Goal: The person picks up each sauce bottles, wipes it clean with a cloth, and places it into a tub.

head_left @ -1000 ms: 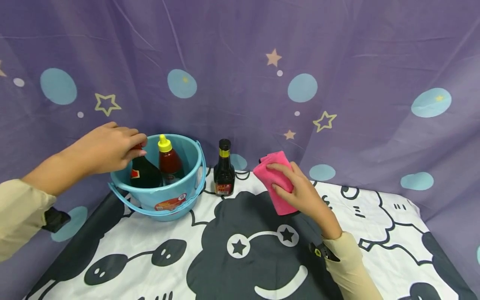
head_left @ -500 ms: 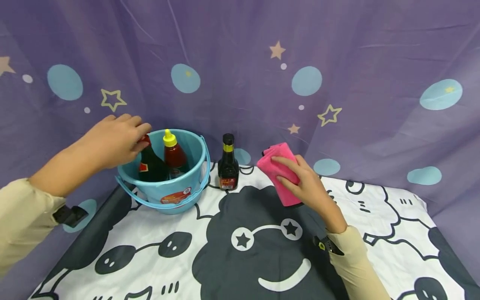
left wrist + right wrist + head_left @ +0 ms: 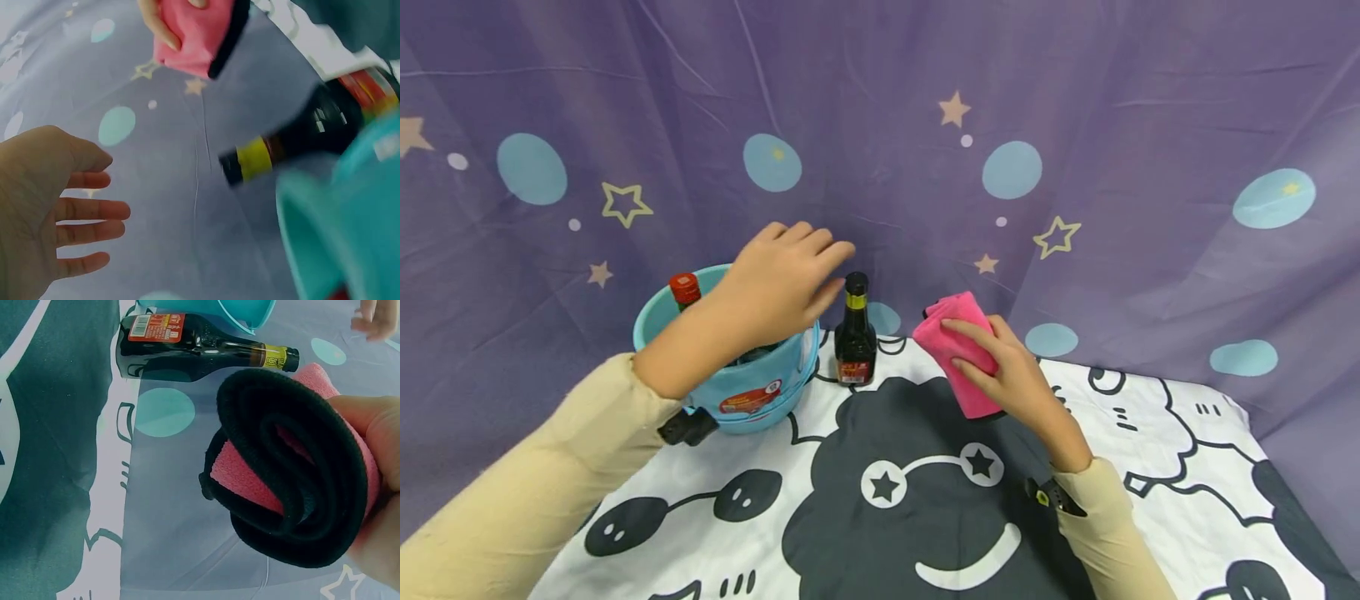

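My left hand (image 3: 782,283) holds nothing; its fingers are spread in the left wrist view, and it hovers above the bucket's right side, close to the cap of a dark sauce bottle (image 3: 854,342). That bottle has a yellow neck band and stands upright on the cloth. My right hand (image 3: 1015,375) grips a rolled pink cloth with black edging (image 3: 958,354), its rolled end (image 3: 294,469) facing the right wrist camera. Inside the blue bucket (image 3: 752,392) a red-capped bottle (image 3: 685,289) pokes up behind my left forearm, which hides most of the bucket's contents.
A white and dark-grey cartoon-print cloth (image 3: 880,442) covers the surface. Behind it hangs a purple curtain (image 3: 880,125) with stars and blue spots. The bucket stands just left of the dark bottle.
My left hand has let go of the red-capped bottle in the bucket and moved right, toward the standing dark bottle. My right hand keeps its grip on the pink cloth.
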{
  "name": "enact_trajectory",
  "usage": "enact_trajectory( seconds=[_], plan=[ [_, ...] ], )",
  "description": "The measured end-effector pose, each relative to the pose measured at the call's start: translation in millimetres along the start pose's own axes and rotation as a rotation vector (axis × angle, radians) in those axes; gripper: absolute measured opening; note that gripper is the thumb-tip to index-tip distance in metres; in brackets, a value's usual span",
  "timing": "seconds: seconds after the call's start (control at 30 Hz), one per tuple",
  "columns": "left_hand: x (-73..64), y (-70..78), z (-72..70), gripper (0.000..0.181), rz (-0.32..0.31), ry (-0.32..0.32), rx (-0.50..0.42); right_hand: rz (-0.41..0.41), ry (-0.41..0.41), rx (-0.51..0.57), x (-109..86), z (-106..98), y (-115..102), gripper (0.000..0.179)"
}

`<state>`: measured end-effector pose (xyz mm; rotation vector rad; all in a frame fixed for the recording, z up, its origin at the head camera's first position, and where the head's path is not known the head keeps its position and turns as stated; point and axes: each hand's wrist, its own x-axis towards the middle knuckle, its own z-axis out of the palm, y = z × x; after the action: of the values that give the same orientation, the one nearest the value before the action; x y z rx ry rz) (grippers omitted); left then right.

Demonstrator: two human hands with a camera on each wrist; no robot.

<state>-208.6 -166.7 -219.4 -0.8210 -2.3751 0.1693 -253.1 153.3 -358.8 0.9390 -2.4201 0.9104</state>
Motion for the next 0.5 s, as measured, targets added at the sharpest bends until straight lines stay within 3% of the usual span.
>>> enact_trajectory(
  seconds=[0.23, 0.5],
  plan=[
    [29.1, 21.1, 37.7, 0.035, -0.160, -0.027, -0.089, 0.001, 0.017, 0.006, -1.7, 0, -2, 0.059],
    [34.0, 22.5, 88.2, 0.040, -0.404, -0.068, -0.065, -0.008, 0.038, 0.010, 3.3, 0, -1, 0.060]
  ],
)
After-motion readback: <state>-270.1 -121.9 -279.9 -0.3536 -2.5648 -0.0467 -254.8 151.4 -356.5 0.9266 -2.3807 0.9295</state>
